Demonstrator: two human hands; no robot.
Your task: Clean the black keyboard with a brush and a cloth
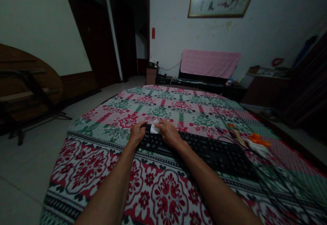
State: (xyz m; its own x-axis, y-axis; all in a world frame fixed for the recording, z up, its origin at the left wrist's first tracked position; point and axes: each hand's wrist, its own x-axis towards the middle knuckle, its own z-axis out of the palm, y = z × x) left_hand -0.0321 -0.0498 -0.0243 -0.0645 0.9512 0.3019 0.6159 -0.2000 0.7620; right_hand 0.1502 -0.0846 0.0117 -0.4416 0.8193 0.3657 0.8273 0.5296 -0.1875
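A black keyboard (pixel 204 150) lies across a table covered by a red, green and white flowered cloth (pixel 158 191). My left hand (pixel 137 133) grips the keyboard's left end, fingers curled over its edge. My right hand (pixel 168 131) rests on the keys beside it and pinches a small white wipe (pixel 154 128) against the keyboard's far left corner.
Black cables (pixel 258 170) run over the cloth at the right, near an orange and white item (pixel 258 141) and a small stick-like tool (pixel 237 134). A folded wooden table (pixel 28 81) leans at the left. A pink-covered unit (pixel 209 63) stands against the far wall.
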